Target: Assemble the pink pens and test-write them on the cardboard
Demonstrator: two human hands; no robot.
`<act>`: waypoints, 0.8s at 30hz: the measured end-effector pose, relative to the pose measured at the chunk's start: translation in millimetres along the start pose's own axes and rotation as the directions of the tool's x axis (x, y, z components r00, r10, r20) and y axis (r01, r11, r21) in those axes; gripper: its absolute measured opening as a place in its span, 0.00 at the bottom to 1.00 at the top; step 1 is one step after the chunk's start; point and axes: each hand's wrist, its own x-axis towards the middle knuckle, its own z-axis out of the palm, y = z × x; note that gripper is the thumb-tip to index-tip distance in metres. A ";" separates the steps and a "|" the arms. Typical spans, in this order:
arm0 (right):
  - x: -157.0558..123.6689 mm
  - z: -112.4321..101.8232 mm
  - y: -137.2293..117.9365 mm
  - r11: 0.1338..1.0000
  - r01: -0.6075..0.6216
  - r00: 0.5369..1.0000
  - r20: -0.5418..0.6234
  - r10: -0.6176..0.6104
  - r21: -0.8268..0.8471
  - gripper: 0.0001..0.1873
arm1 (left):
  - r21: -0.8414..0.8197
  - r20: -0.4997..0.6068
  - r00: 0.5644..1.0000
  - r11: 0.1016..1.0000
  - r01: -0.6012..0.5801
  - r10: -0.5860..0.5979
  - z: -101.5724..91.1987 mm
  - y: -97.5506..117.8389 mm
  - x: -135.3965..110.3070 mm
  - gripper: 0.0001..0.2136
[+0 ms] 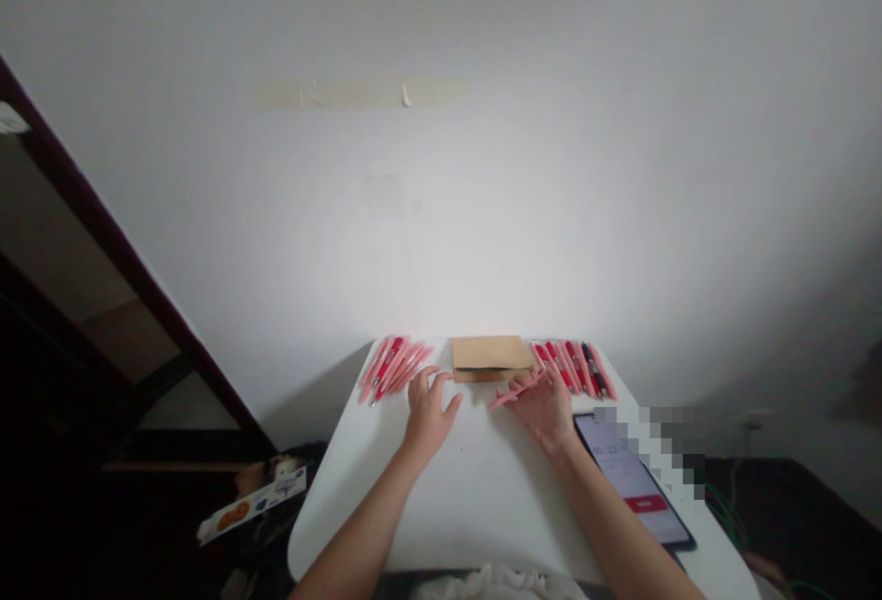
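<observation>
A slim pink pen lies across the upturned fingers of my right hand, one end pointing left toward the middle of the table. My left hand is empty, its thumb and fingers apart, just right of a loose pile of pink and red pens. Between and beyond both hands sits a brown kraft-paper item, with a dark gap along its front; I cannot tell whether it is a box or a pouch. Right of it, more pens lie side by side, pink, red and one black, partly covered by my right fingers.
The small white table stands against a pale wall. A large phone or tablet with a lit screen rests by the table's right edge, partly pixelated. On the left, a white strip with printed pictures lies among dark clutter below table height.
</observation>
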 end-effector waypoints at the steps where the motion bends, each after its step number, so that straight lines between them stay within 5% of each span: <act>1: 0.1 -0.1 0.5 0.999 -0.010 1.000 -0.004 0.010 0.040 0.19 | 0.002 0.002 1.000 1.000 -0.003 0.003 0.4 -0.4 -0.1 0.13; 14: -0.7 1.9 0.8 0.987 -0.078 0.996 -0.039 0.084 0.138 0.16 | 0.006 0.006 1.000 1.000 0.001 -0.001 -0.5 0.6 -0.2 0.12; 24: -1.1 5.6 -0.5 0.998 0.001 1.000 -0.005 -0.002 -0.061 0.19 | 0.004 0.010 1.000 1.000 -0.013 0.013 -1.5 1.3 0.3 0.12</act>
